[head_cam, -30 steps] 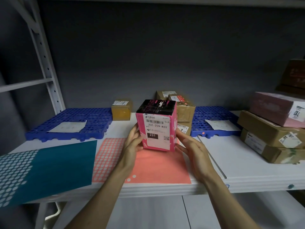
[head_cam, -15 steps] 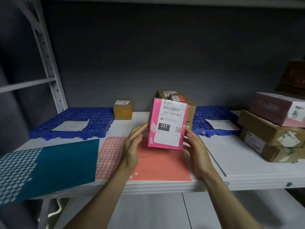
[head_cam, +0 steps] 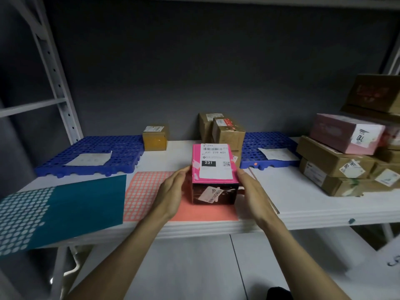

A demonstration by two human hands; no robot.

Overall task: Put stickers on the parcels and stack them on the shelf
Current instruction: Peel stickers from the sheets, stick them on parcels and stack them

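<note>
- Pink parcel sits on the orange sticker sheet, shipping label upward, a small tag on its dark near face.
- No round sticker from the sheet is visible on it; judged not yet applied, and the parcel is not yet stacked.
- Right of the parcel, a stack of parcels stands on the shelf.
- Left hand and right hand flank the parcel, fingers straight, flat against its sides, not curled round it.
</note>
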